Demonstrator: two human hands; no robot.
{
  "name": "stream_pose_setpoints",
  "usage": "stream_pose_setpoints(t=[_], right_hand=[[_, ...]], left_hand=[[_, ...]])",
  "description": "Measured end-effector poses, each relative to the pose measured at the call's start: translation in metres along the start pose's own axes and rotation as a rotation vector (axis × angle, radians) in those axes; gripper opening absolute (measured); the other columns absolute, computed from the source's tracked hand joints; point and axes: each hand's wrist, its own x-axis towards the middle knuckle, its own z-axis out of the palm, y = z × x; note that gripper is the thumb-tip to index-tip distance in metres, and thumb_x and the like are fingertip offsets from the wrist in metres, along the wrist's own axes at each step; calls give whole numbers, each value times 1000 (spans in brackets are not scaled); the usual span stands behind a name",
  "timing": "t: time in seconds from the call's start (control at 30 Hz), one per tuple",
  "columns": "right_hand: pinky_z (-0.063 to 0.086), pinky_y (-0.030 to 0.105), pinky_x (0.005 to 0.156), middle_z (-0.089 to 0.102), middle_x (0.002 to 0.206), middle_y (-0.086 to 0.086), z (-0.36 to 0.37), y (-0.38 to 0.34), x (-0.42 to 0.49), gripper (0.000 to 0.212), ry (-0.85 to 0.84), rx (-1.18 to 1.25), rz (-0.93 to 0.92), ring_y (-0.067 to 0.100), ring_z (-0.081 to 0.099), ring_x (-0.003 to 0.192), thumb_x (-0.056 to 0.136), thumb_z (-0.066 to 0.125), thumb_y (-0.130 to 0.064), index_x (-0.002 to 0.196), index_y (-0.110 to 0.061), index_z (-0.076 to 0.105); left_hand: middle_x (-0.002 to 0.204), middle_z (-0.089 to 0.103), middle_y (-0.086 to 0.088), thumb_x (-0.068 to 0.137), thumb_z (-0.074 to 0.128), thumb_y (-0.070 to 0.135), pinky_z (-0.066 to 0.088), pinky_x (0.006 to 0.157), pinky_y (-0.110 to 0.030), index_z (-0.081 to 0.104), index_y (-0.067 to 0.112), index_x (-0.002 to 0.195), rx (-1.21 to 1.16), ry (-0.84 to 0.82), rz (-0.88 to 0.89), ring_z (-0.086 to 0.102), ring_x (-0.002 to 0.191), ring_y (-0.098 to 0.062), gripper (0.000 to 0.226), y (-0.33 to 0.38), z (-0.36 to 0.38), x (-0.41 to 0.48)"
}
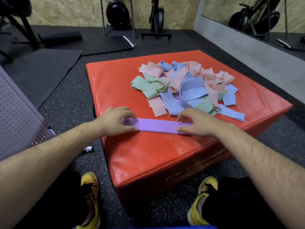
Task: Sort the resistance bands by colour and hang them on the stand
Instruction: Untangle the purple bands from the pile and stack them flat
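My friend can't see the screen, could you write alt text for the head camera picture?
A person's left hand and right hand each pinch one end of a purple band flat on a red padded box. Behind it lies a tangled pile of pink, blue and green bands; yellow shoes show below.

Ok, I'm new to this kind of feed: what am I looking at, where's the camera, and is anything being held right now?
There is no machine here: these are a person's two bare hands. The single picture comes from a wide-angle camera worn on their head, looking forward and down. On the gym floor sits a red padded block. On it lies a tangled pile of bands in peach, blue and green. Nearer the person, a purple band lies flat on the block. The left hand pinches one end and the right hand pinches the other.
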Motion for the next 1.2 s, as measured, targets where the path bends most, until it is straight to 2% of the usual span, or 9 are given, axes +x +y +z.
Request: stream_pose_setpoints(t=[0.13,0.27,0.4,0.73,0.8,0.87,0.97,1.03,1.2], right_hand=[[43,28,88,58,112,-13,-14,-12,15,26,117,24,-14,9,53,104,91,65,-45,112,-30,64],[45,35,97,61,124,-7,-27,-17,42,27,200,13,-19,14,55,113,96,58,-40,120,-26,61],[47,43,95,66,114,-2,-36,-12,72,25,288,13,-3,23,57,112,96,56,-33,117,-22,63],[33,40,104,63,127,-4,-51,29,138,29,355,-58,157,24,48,122,99,46,-23,123,-26,62],[33,38,101,63,125,-2,-54,35,145,32,349,-60,190,25,49,121,96,46,-21,123,-26,63],[33,36,101,63,125,-1,-56,43,151,34,350,-59,231,25,52,121,93,47,-19,121,-27,64],[36,40,105,65,126,-2,-56,51,153,38,335,-17,261,24,53,121,90,47,-13,119,-27,65],[37,40,103,66,121,-4,-55,50,151,34,326,-1,257,24,53,119,90,47,-15,114,-28,67],[33,35,92,66,103,-9,-50,39,149,13,249,-109,232,21,49,112,87,58,-36,86,-35,71]], left_hand=[[117,62,15,74,40,76,41,99,-39,65,33,113,-66,101,5,56,115,-9,63,17,-7,25],[118,63,11,82,52,62,41,96,-33,66,27,116,-123,181,-6,56,115,-12,50,34,-21,71],[124,64,4,94,63,38,39,99,-29,66,20,119,-151,220,-1,55,118,-15,31,44,-30,126],[131,52,0,85,56,61,41,101,-43,54,34,134,-48,-40,-180,51,122,-24,56,54,-16,261],[128,50,2,65,53,73,42,101,-45,53,39,127,-21,-161,-166,50,122,-23,71,54,-10,275],[120,49,3,51,48,74,46,98,-44,60,39,108,36,-222,-114,52,116,-23,67,48,0,284],[98,43,-1,65,49,70,46,92,-38,49,31,68,49,-177,-113,51,101,-25,39,40,1,289],[92,44,0,84,53,58,46,91,-37,50,28,65,74,-125,-125,47,99,-23,36,30,-1,290],[101,51,-1,87,39,63,43,78,-35,58,23,84,116,-35,-265,50,91,-22,45,12,1,286]])
